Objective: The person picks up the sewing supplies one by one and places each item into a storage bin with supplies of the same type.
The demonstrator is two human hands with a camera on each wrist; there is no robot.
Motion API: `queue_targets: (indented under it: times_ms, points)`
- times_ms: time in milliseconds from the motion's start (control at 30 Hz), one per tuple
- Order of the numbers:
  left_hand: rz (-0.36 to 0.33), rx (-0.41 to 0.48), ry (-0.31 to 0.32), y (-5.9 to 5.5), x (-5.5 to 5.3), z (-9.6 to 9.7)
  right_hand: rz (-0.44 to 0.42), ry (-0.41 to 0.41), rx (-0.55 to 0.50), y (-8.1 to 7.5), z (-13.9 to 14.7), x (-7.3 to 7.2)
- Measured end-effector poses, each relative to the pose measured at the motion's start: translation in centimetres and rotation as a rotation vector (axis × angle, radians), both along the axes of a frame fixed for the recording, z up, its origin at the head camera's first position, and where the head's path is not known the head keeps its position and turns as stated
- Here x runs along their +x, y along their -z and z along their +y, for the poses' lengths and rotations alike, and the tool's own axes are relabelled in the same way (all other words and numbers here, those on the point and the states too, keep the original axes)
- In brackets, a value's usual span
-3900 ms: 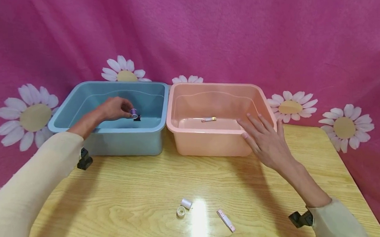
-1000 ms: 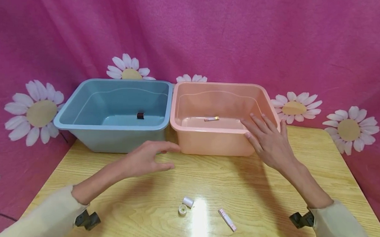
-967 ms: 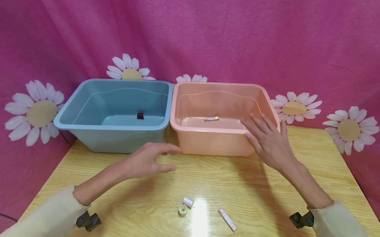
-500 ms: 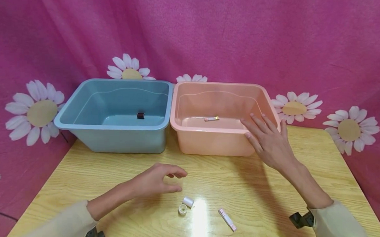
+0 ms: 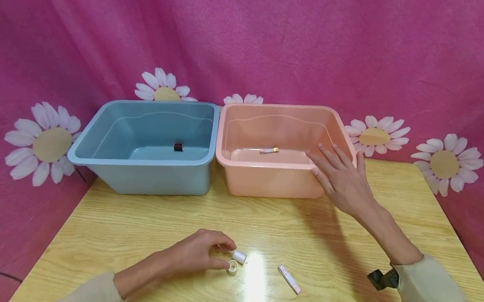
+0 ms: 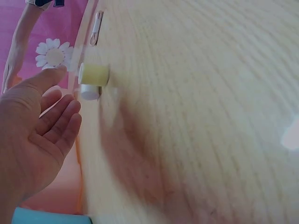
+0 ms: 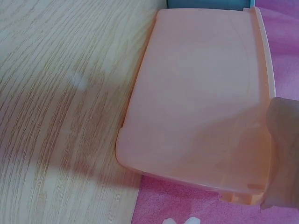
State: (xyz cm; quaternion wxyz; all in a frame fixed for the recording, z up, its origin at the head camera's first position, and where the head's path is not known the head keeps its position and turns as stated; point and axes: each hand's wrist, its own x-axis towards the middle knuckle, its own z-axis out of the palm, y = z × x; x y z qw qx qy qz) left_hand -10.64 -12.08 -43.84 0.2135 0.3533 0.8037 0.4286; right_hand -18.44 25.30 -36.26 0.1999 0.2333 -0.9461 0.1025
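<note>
My left hand point(image 5: 197, 252) reaches low over the table, thumb and fingers parted at two small thread spools. One is a pale yellow spool point(image 5: 232, 266), the other a white spool point(image 5: 240, 257) lying right beside it. In the left wrist view the fingertips point(image 6: 74, 106) are close to the yellow spool point(image 6: 95, 74) and hold nothing. My right hand point(image 5: 345, 182) rests, fingers spread, on the front right rim of the pink tub point(image 5: 267, 181). Right of the spools lies a pink thread skein point(image 5: 289, 279) with a white band.
The blue tub point(image 5: 158, 177) stands left of the pink one at the back of the wooden table point(image 5: 155, 218). It holds a dark brown spool point(image 5: 178, 147). A small banded skein point(image 5: 269, 150) lies inside the pink tub. Behind hangs a magenta flowered cloth point(image 5: 286, 45).
Earlier my left hand held a purple spool over the blue tub; that spool is out of sight now. The hand has come down and forward to the two spools. The right hand stays put.
</note>
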Motion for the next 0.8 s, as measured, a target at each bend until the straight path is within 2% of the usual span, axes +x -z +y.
queue_targets:
  times_ms: [367,800]
  points:
    - [0.037,0.027,0.028,1.2,0.9,0.1,-0.008,0.002,0.001,0.0,0.1,0.0]
    - [0.076,-0.004,0.042,1.6,1.2,0.2,-0.006,0.004,-0.002,0.0,0.0,0.1]
